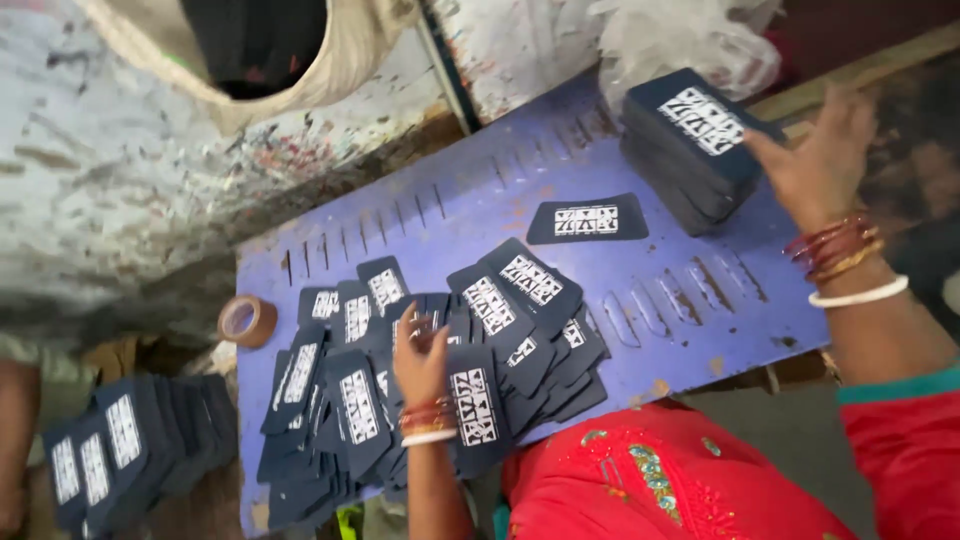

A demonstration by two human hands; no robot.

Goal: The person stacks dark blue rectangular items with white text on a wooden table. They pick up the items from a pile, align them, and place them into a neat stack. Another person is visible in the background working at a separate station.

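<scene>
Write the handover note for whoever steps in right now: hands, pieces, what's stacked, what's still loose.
Left hand: open, resting on the loose spread of dark navy printed fabric pieces.
Right hand: open, fingers touching the neat stack of the same pieces at the far right of the purple slotted board.
One single piece lies alone mid-board.
Done: one stack built. Left: the loose spread and the single piece.

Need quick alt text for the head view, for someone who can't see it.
Left hand rests on loose dark blue printed tags spread across a purple board, while right hand touches a neat tag stack; tape roll sits at the board's edge.
</scene>
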